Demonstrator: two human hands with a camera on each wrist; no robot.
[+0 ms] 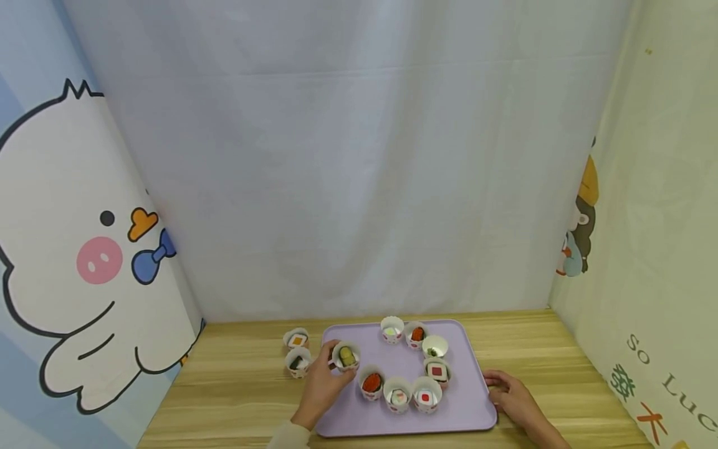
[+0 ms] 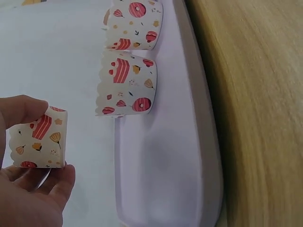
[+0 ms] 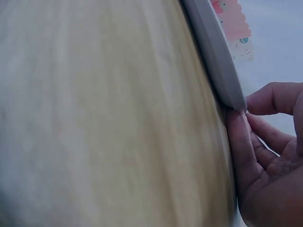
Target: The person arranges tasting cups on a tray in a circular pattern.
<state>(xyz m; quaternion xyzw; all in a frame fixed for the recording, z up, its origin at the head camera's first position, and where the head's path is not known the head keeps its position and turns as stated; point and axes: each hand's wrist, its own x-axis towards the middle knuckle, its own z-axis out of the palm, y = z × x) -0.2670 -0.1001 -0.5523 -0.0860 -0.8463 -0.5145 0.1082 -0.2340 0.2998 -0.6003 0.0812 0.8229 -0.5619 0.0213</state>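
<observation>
My left hand (image 1: 327, 386) grips a white paper baking cup (image 2: 40, 137) printed with red cakes and yellow flowers, thumb on one side and fingers on the other. Inside that cup sits a green-topped piece (image 1: 347, 356) that looks like toy sushi. It is held over the left part of a lilac tray (image 1: 449, 421). At the tray's right edge, my right hand (image 1: 517, 399) pinches the rim between thumb and fingers. On the tray, several similar cups stand in a curve, among them one with a red-orange filling (image 1: 371, 383) close by my left hand.
Left of the tray, two more filled cups, one orange-and-white (image 1: 297, 340) and one dark-and-white (image 1: 298, 362), stand on the wooden table (image 1: 235, 399). A pale curtain (image 1: 348, 187) hangs behind, with printed cloths on both sides.
</observation>
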